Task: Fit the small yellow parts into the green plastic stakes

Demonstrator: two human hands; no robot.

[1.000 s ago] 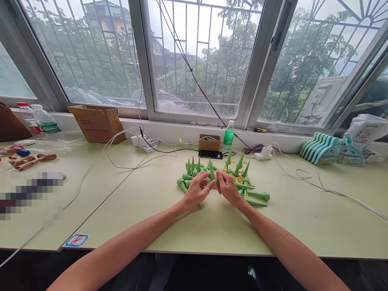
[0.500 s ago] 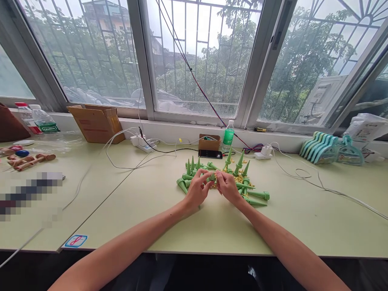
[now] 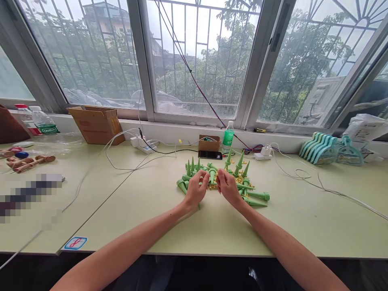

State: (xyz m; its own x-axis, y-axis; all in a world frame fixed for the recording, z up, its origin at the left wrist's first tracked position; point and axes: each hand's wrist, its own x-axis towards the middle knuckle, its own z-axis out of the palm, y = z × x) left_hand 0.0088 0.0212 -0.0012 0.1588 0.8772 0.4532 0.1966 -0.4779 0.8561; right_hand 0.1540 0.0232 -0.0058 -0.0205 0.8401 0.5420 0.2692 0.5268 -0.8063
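Note:
My left hand (image 3: 196, 189) is closed, its fingers curled beside a green plastic spike (image 3: 212, 175) that shows wide end up and narrow end down. The fingers partly hide where they meet it. Just to the right, my right hand (image 3: 228, 187) is closed in a pinch, and whatever sits between its fingertips is too small to name. Around and behind both hands lies a pile of similar spikes (image 3: 257, 195); several stand upright on their caps (image 3: 239, 163). Small yellow pieces (image 3: 239, 180) are scattered among them.
Behind the pile are a phone (image 3: 210, 154), a small cardboard box (image 3: 209, 143) and a green-labelled bottle (image 3: 228, 135). White cables (image 3: 303, 176) cross the table on both sides. Blue-green hangers (image 3: 318, 148) stand at right, a larger carton (image 3: 96, 124) at left.
My hands have drawn slightly apart. The spike between them, seen nearly end-on before, now shows its length. My left fingers have curled in more.

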